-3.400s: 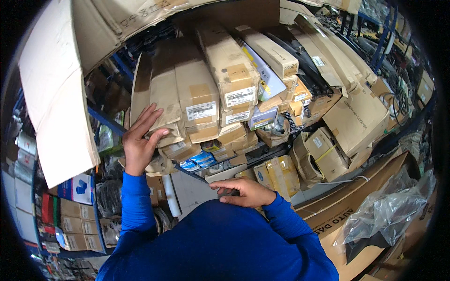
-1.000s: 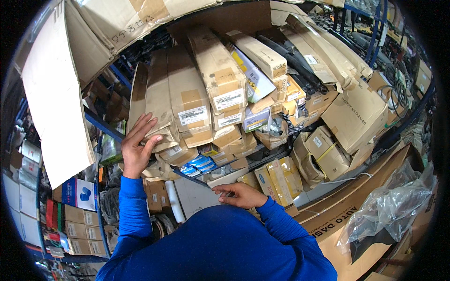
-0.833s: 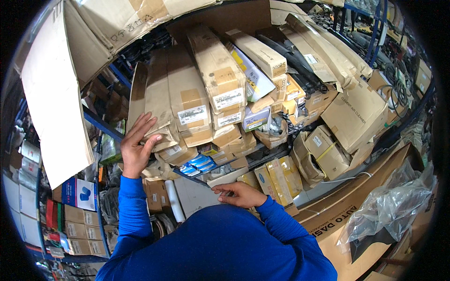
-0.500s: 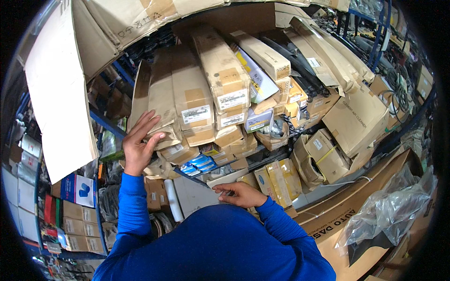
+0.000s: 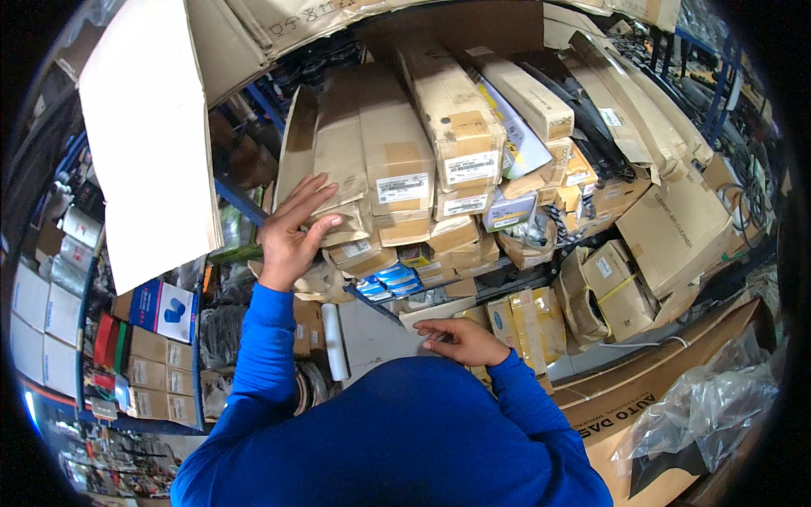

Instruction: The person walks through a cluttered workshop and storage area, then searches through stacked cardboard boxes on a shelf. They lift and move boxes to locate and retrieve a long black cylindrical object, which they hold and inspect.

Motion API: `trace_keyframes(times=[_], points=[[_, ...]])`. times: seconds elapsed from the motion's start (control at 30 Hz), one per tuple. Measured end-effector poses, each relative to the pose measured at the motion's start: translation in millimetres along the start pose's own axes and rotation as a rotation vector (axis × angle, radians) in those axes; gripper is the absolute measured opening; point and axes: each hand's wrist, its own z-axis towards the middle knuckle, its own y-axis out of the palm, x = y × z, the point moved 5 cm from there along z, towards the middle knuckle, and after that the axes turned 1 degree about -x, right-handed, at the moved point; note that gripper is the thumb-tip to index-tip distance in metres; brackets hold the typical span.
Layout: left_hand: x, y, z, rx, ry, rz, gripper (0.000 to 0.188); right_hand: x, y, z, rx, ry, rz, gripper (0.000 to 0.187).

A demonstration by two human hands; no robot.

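My left hand [image 5: 296, 235] lies against the front end of a long brown cardboard box [image 5: 340, 160], its fingers stretched out and the thumb apart. Beside that box, more long cartons lie on the shelf, including a labelled one [image 5: 397, 144] and a taller stained one [image 5: 452, 118]. My right hand [image 5: 469, 342] is held low in front of me, loosely bent with its fingers apart and nothing in it. Closest to it are a yellow-taped carton [image 5: 537, 325] and the pale floor [image 5: 372, 338].
Blue-and-white small packets [image 5: 390, 280] sit under the long cartons. An open carton [image 5: 583, 300] stands at right, near a big printed box [image 5: 625, 414] with clear plastic wrap [image 5: 710, 401]. A large cardboard flap [image 5: 148, 144] hangs at left, above shelved small boxes [image 5: 160, 372].
The whole view has swung left, so the shelf appears farther right. My left hand stays against the same carton. My right hand keeps nearly the same loose pose.
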Motion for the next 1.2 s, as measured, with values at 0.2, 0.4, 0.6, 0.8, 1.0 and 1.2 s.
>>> trace_keyframes(times=[0.2,0.4,0.6,0.8,1.0,1.2], points=[[2,2,4,-0.02,-0.001,0.001,0.043,-3,1,-1,0.021,-0.022,-0.072,0.045],[-2,5,-3,-0.045,-0.025,-0.005,0.042,0,5,6,0.008,-0.068,-0.106,0.042],[-1,7,0,-0.074,-0.015,0.006,0.042,-1,7,6,0.0,-0.046,-0.119,0.045],[-5,9,2,-0.032,-0.018,0.051,0.035,4,5,9,-0.012,-0.043,-0.139,0.046],[-27,-7,19,0.128,-0.304,-0.161,0.024,4,-3,-1,0.007,-0.031,-0.162,0.045],[-22,-9,23,0.074,-0.249,-0.045,0.026,16,-3,-1,0.04,-0.047,-0.144,0.046]])
